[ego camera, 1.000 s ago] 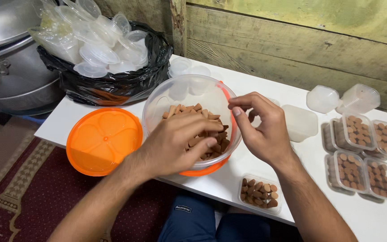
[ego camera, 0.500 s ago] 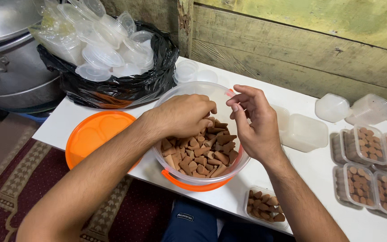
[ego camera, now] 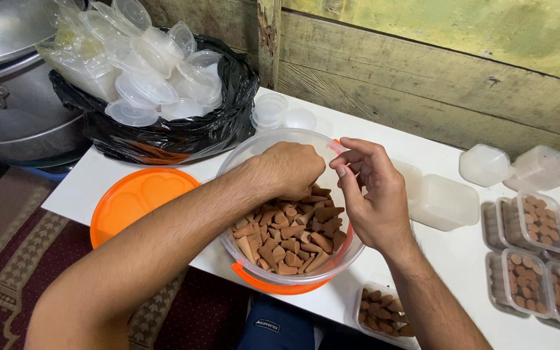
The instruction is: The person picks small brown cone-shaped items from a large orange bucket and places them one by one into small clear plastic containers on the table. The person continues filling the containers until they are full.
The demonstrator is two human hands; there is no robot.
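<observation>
A clear round tub [ego camera: 247, 153] with an orange base stands at the table's near edge, holding many brown cone-shaped pieces [ego camera: 290, 241]. My left hand [ego camera: 291, 170] reaches into the tub, fingers curled down among the cones; what it grips is hidden. My right hand [ego camera: 372, 195] hovers over the tub's right rim with its fingertips pinched together, and whether anything is between them I cannot tell. An orange lid [ego camera: 140, 201] lies flat to the left of the tub.
A black bag [ego camera: 183, 136] of clear plastic cups and lids sits at the back left, beside a large metal pot [ego camera: 14, 104]. Empty clear boxes [ego camera: 445, 202] and filled lidded boxes [ego camera: 533, 220] lie to the right. A small open box of cones [ego camera: 384, 311] sits at the near edge.
The view has shifted closer to the tub. My left hand moved from the tub's front side to its back and dug in among the cones. My right hand stayed above the right rim.
</observation>
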